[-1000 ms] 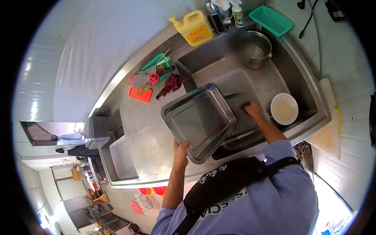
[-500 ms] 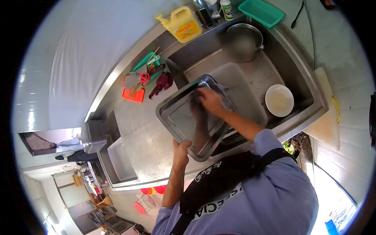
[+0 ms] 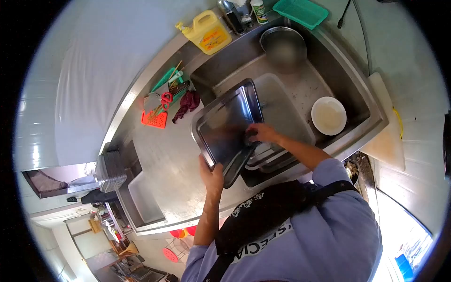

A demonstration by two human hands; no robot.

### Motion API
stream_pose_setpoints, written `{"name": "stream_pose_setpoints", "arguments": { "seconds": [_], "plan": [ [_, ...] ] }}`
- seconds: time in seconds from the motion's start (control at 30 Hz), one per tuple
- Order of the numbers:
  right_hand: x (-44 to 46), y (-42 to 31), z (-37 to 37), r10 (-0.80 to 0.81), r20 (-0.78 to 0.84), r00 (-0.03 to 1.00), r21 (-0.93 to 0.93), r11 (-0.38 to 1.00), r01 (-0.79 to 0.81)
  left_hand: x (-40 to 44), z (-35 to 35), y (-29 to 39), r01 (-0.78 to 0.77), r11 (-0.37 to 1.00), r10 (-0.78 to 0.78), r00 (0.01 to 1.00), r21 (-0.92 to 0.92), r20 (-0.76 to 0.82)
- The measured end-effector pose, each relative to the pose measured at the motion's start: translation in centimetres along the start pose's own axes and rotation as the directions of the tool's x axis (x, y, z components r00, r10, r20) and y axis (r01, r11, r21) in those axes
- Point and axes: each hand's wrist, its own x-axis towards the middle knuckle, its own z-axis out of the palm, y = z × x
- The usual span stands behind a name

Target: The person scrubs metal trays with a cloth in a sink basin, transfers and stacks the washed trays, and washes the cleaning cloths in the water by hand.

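Note:
My left hand (image 3: pixel 213 177) grips the near left edge of a rectangular metal tray (image 3: pixel 225 120), thumb on the rim and fingers mostly out of sight beneath it. The tray is held tilted, partly over the steel counter and partly over the sink. Closed and slightly blurred, my right hand (image 3: pixel 264 133) presses what looks like a dark scourer (image 3: pixel 250 137) against the tray's right side. Below the tray in the sink lies a wide, translucent shallow tub (image 3: pixel 293 117), and more metal trays (image 3: pixel 265 160) show partly under my right forearm.
The sink (image 3: pixel 324 80) also holds a round metal pot (image 3: pixel 283 47) and a white bowl (image 3: pixel 329 116). A yellow jug (image 3: pixel 206 33) and green basket (image 3: pixel 300 13) stand along the back ledge. Scissors (image 3: pixel 166 99) and a dark red cloth (image 3: pixel 187 105) lie on the counter (image 3: pixel 164 155); stacked trays (image 3: pixel 111 171) stand left.
My right hand has moved from the tray's far part down toward its near right side. The tray has tipped more steeply, its right side lifted. The whole view has shifted slightly.

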Motion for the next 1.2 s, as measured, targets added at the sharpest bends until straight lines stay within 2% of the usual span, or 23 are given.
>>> {"name": "stream_pose_setpoints", "arguments": {
  "seconds": [0.1, 0.2, 0.23, 0.27, 0.3, 0.33, 0.37, 0.43, 0.5, 0.53, 0.6, 0.63, 0.67, 0.73, 0.83, 0.87, 0.9, 0.97, 1.03, 1.07, 1.13, 1.17, 1.2],
  "plan": [
    [-1.9, -5.8, -2.2, -0.124, 0.373, 0.919, 0.231, 0.972, 0.038, 0.3, 0.3, -0.3, -0.023, 0.998, 0.026, 0.998, 0.053, -0.049],
    [-1.3, -1.0, -3.9, -0.156, 0.501, 0.851, 0.108, 0.987, 0.117, 0.5, 0.0, -0.5, -0.096, 0.988, 0.107, 0.991, 0.122, -0.082],
    [-1.3, 3.0, -3.8, 0.021, 0.365, 0.931, -0.010, 1.000, -0.019, 0.6, -0.3, -0.5, -0.116, 0.986, 0.128, 0.987, 0.124, -0.096],
    [-1.5, 7.2, -3.5, 0.188, 0.199, 0.962, -0.104, 0.980, -0.170, 0.6, -0.5, -0.5, -0.137, 0.982, 0.151, 0.983, 0.127, -0.108],
    [-2.1, 9.9, -3.2, 0.279, -0.022, 0.960, -0.274, 0.922, -0.274, 0.5, -0.5, -0.2, -0.091, 0.993, 0.100, 0.989, 0.081, -0.113],
    [-2.6, 10.6, -3.4, 0.313, -0.255, 0.915, -0.407, 0.824, -0.395, 0.5, -0.6, 0.3, -0.048, 0.998, 0.052, 0.992, 0.036, -0.116],
    [-2.6, 11.2, -3.8, 0.347, -0.073, 0.935, -0.503, 0.797, -0.335, 0.5, -0.8, 0.6, -0.008, 1.000, 0.008, 0.993, -0.007, -0.120],
    [-2.6, 10.3, -4.5, 0.428, 0.276, 0.861, -0.641, 0.749, -0.167, 0.6, -1.2, 0.8, -0.003, 1.000, 0.000, 0.994, -0.030, -0.106],
    [-2.0, 9.1, -3.8, 0.330, 0.023, 0.944, -0.187, 0.929, -0.320, 0.6, -0.9, 1.0, -0.008, 0.997, -0.001, 0.994, -0.080, -0.107],
    [-1.5, 8.5, -3.6, 0.322, -0.119, 0.939, 0.064, 0.946, -0.317, 0.7, -1.0, 0.1, -0.005, 0.989, -0.012, 0.994, -0.145, -0.112],
    [-1.7, -1.8, -6.1, 0.193, -0.166, 0.967, 0.086, 0.980, -0.181, 0.9, -1.8, -0.7, 0.054, 0.993, -0.061, 0.996, -0.102, -0.062],
    [-1.2, -4.2, -6.4, 0.075, -0.217, 0.973, -0.010, 0.997, -0.079, 0.8, -1.9, -0.8, 0.084, 0.994, -0.086, 0.996, -0.077, -0.029],
    [-0.1, -5.8, -6.8, -0.054, -0.264, 0.963, -0.114, 0.993, 0.025, 0.7, -1.2, 0.2, 0.100, 0.991, -0.108, 0.991, -0.089, -0.085],
    [1.9, -8.3, -7.0, -0.292, -0.419, 0.860, -0.357, 0.924, 0.139, 0.5, -0.9, -0.5, 0.150, 0.977, -0.158, 0.987, -0.150, -0.037],
    [5.9, -6.3, -7.9, -0.449, -0.323, 0.833, -0.758, 0.650, 0.057, -0.5, -0.1, 0.6, 0.197, 0.952, -0.208, 0.978, -0.236, -0.021],
    [5.9, -5.3, -7.7, -0.422, -0.365, 0.830, -0.761, 0.649, -0.005, -0.8, 0.0, 1.0, 0.198, 0.943, -0.210, 0.977, -0.266, -0.019],
    [5.4, -4.5, -7.5, -0.451, -0.328, 0.830, -0.797, 0.604, 0.014, -0.9, -0.1, 1.1, 0.198, 0.933, -0.213, 0.977, -0.299, -0.019],
    [4.0, -3.4, -6.9, -0.504, -0.245, 0.828, -0.862, 0.504, 0.052, -0.5, -0.3, 1.0, 0.153, 0.958, -0.163, 0.986, -0.242, -0.022],
    [1.5, -3.3, -5.7, -0.375, -0.086, 0.923, -0.838, 0.528, 0.136, -1.1, -0.4, 1.3, 0.158, 0.975, -0.166, 0.986, -0.155, -0.035],
    [0.3, -3.2, -5.4, -0.306, -0.010, 0.952, -0.823, 0.543, 0.166, -0.8, -0.5, 0.4, 0.132, 0.976, -0.141, 0.989, -0.173, -0.043],
    [-0.5, -1.1, -3.6, -0.135, -0.093, 0.987, -0.567, 0.822, 0.059, 0.0, -1.0, -0.2, 0.143, 0.970, -0.152, 0.988, -0.196, -0.031],
    [-0.8, 0.2, -2.6, -0.039, -0.113, 0.993, -0.401, 0.916, -0.009, 0.4, -1.2, -0.2, 0.148, 0.968, -0.156, 0.987, -0.202, -0.023],
    [-1.2, -0.9, -2.4, -0.081, -0.116, 0.990, -0.341, 0.939, 0.037, 0.6, -1.2, 0.1, 0.134, 0.960, -0.137, 0.991, -0.246, 0.005]
  ]
}}
